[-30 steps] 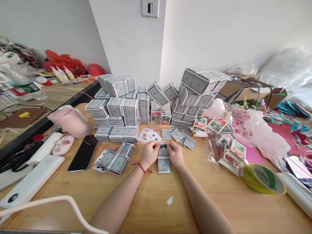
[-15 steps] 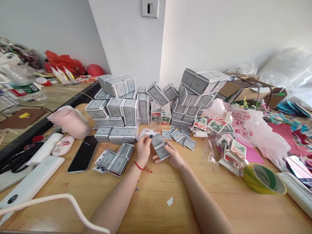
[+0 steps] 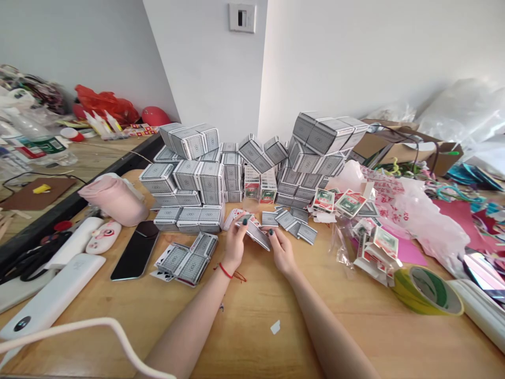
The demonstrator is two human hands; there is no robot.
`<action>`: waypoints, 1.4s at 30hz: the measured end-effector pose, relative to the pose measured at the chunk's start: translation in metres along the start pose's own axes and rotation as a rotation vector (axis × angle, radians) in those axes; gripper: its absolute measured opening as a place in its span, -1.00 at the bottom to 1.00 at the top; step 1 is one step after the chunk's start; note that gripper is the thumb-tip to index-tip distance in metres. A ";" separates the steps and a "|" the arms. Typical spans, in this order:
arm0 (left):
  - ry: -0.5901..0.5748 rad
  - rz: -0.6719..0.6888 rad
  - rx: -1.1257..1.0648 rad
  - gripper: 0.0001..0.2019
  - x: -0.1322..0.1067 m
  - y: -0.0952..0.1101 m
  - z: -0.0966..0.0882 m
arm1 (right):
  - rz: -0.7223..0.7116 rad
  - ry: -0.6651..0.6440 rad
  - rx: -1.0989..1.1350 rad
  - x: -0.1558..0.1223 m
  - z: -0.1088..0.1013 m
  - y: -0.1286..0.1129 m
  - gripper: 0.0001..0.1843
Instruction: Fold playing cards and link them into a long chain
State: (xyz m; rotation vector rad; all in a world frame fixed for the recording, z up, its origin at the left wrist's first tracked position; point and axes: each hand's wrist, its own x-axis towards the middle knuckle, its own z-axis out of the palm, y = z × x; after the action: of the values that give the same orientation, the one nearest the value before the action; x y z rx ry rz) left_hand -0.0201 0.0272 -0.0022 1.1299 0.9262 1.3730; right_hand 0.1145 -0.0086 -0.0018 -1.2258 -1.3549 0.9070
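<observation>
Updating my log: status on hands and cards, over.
Left hand gripping tilted card piece. Right hand at its other side, grip unclear. Face-up cards lie just beyond left hand.

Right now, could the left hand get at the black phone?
Probably, by reaching over: a grey card bundle lies between the left hand and the phone, and that hand holds other cards.

Craft workspace (cluttered), tape [image 3: 407, 292], coloured sheets [image 3: 457, 218]
</observation>
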 end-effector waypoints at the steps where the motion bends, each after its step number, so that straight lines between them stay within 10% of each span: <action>1: 0.012 -0.031 -0.087 -0.54 0.001 -0.002 -0.001 | -0.002 0.031 -0.047 0.001 0.001 0.002 -0.67; 12: 0.089 -0.149 -0.329 -0.51 0.005 0.005 0.000 | -0.165 0.062 -0.678 0.007 0.019 0.013 -0.57; 29: 0.171 -0.127 -0.535 -0.54 0.012 0.003 -0.002 | 0.014 0.104 -0.154 0.015 -0.007 0.034 -0.41; 42: 0.148 -0.344 -0.645 -0.72 0.017 0.001 -0.007 | 0.198 0.163 0.015 0.013 -0.004 0.028 -0.74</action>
State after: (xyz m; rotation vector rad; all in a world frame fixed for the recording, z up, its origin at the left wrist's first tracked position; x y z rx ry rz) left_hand -0.0264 0.0443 -0.0012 0.3662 0.6618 1.3353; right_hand 0.1245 0.0093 -0.0255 -1.4090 -1.1107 0.9307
